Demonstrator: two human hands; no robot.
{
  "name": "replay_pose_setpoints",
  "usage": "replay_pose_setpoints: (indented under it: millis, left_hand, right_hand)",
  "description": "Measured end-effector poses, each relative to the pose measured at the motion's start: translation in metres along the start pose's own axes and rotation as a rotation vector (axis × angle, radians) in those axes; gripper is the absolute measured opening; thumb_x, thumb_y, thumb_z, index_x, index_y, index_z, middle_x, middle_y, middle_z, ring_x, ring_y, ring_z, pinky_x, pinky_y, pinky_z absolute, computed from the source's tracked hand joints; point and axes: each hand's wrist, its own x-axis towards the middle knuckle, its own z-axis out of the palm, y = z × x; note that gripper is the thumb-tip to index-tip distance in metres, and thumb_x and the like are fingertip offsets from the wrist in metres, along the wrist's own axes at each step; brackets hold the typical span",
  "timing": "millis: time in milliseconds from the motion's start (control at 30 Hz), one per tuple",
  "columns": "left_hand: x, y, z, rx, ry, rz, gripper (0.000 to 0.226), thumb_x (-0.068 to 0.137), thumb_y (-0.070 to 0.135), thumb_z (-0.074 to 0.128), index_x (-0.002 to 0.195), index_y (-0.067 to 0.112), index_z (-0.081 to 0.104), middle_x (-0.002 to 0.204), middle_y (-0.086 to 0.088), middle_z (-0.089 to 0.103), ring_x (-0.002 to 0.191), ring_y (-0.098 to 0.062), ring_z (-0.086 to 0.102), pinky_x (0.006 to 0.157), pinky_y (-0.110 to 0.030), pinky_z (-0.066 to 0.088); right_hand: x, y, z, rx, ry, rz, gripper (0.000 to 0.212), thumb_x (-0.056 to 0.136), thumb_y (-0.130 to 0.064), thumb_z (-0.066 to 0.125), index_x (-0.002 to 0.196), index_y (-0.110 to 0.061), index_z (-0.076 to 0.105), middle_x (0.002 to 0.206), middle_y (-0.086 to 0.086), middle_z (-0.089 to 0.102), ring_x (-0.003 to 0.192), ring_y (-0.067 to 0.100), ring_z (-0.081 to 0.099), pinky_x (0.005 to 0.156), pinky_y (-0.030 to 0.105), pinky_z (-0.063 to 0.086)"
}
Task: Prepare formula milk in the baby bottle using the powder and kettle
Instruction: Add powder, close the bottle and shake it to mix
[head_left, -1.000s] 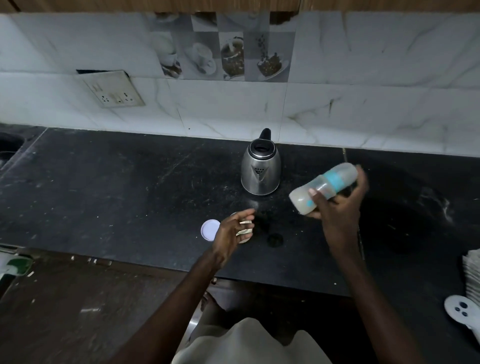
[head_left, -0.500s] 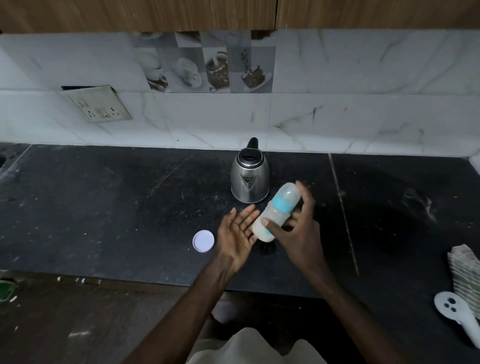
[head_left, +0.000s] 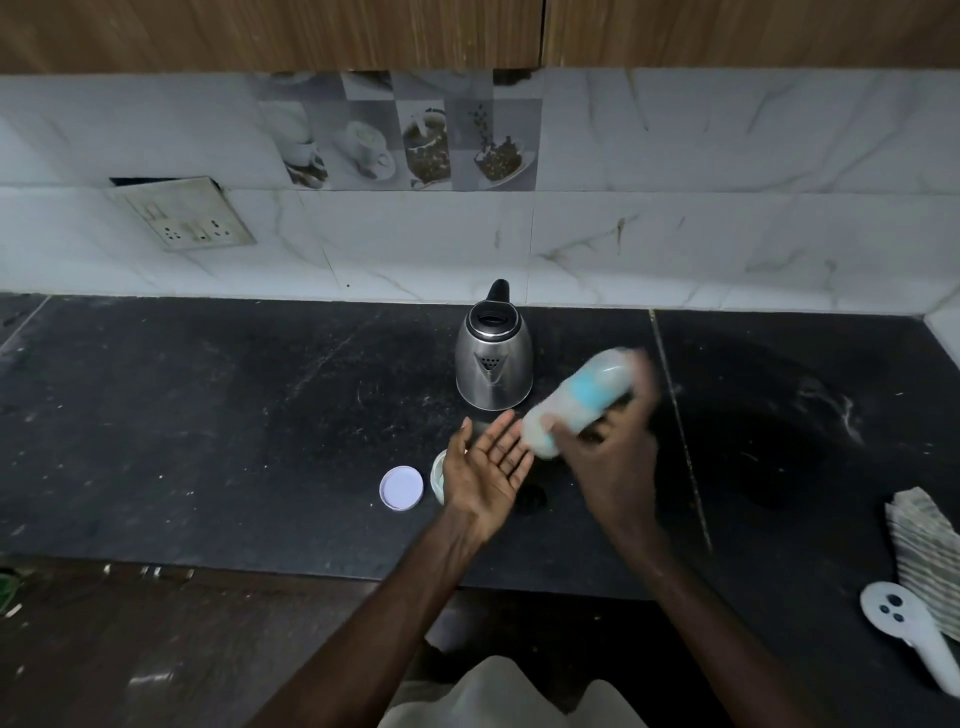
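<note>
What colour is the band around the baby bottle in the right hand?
Light blue, on the baby bottle held in the right hand; seen in the head view, though blurred.

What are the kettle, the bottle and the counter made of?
The kettle looks like shiny steel: silvery and mirror-like, with a black top, probably plastic. The bottle, blurred in the right hand, seems see-through plastic with a blue band and milky liquid inside. The counter looks like dark polished stone, speckled and scuffed.
</note>
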Motion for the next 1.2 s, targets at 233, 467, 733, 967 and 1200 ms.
replay_pose_setpoints:
  millis: [233,467,733,967,1200]
  left_hand:
    - [0.004,0.005,0.002,0.009,-0.005,0.012,0.063,0.102,0.055,0.041,0.14,0.011,0.064,0.14,-0.011,0.068,0.135,-0.025,0.059,0.12,-0.039,0.039]
    - [0.007,0.005,-0.005,0.018,-0.003,0.014,0.063,0.102,0.055,0.042,0.14,0.01,0.064,0.14,-0.012,0.068,0.135,-0.026,0.06,0.122,-0.041,0.037]
    - [0.01,0.004,-0.009,-0.01,-0.013,0.019,0.066,0.101,0.055,0.044,0.143,0.007,0.061,0.143,-0.015,0.065,0.138,-0.029,0.056,0.124,-0.044,0.034]
    - [0.011,0.003,-0.012,-0.043,0.002,0.02,0.066,0.101,0.055,0.047,0.141,0.006,0.062,0.145,-0.018,0.062,0.138,-0.033,0.056,0.125,-0.047,0.033]
    - [0.014,0.001,-0.012,-0.075,0.008,-0.004,0.066,0.1,0.054,0.049,0.141,0.004,0.062,0.144,-0.019,0.063,0.143,-0.037,0.051,0.126,-0.052,0.031]
  right_hand:
    - [0.012,-0.001,-0.002,0.134,0.269,-0.009,0.108,0.08,-0.02,0.09,0.16,-0.037,0.019,0.15,0.003,0.053,0.115,0.009,0.07,0.091,0.036,0.063]
    - [0.008,0.003,0.0,0.114,0.18,0.013,0.108,0.078,-0.017,0.091,0.159,-0.039,0.023,0.141,-0.006,0.057,0.112,0.002,0.07,0.089,0.027,0.061]
    - [0.004,0.003,0.01,0.067,0.025,0.033,0.109,0.076,-0.019,0.093,0.155,-0.049,0.023,0.145,-0.003,0.057,0.109,0.003,0.071,0.088,0.028,0.062]
    - [-0.003,0.0,0.013,0.031,-0.132,0.032,0.11,0.076,-0.017,0.092,0.155,-0.049,0.023,0.136,-0.011,0.062,0.104,-0.001,0.072,0.083,0.021,0.061]
    - [-0.017,0.003,0.017,0.048,-0.104,0.076,0.111,0.076,-0.013,0.091,0.157,-0.046,0.022,0.136,-0.005,0.065,0.104,0.004,0.074,0.086,0.033,0.063]
